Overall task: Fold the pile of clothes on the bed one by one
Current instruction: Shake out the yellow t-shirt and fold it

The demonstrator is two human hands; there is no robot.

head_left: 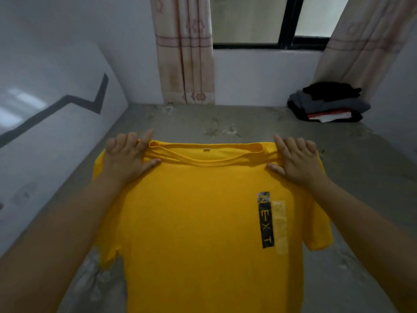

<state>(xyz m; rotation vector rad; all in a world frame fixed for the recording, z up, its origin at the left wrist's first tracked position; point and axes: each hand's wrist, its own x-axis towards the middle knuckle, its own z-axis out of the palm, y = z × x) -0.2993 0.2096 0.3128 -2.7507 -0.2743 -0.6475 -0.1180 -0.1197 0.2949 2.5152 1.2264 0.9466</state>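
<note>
Shirt point(203, 222) lies lengthwise, collar away; each hand point(128, 158) point(297, 161) grips a shoulder.

Head view looks forward and down, close over the bed point(259, 123).

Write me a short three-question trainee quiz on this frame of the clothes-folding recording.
1. True or false: the yellow T-shirt is already folded in half.
2. Where does the folded stack sit? A) far right corner of the bed B) near left edge C) on the windowsill
3. Fill in: the left hand and right hand each grip a ____ of the shirt.

Key: 1 false, it is spread out with the print up; 2 A; 3 shoulder.
</note>
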